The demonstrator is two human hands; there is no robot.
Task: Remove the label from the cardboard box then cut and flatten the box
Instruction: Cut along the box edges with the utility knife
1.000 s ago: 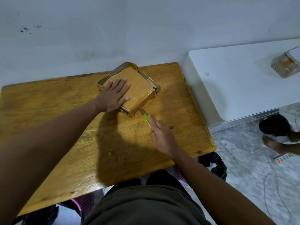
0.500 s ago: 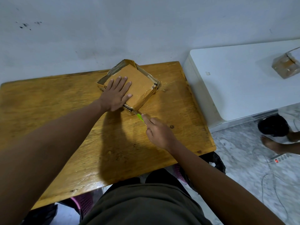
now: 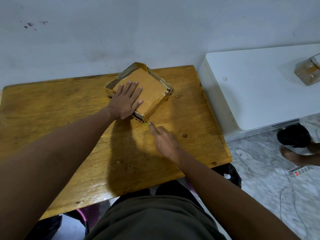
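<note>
Hands: left (image 3: 126, 100) pressing one box (image 3: 151, 94), right (image 3: 165, 142) gripping one cutter (image 3: 146, 123).

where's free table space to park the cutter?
Bare wood left of the cardboard box, out to the table's left edge; also right of the right hand, toward the white surface. Crowded at the box's near corner, where both hands meet.

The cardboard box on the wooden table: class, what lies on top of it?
The left hand lies flat, fingers spread, on the cardboard box; shiny tape covers the lid, with a small printed scrap near one corner. The lid beneath the palm is hidden.
</note>
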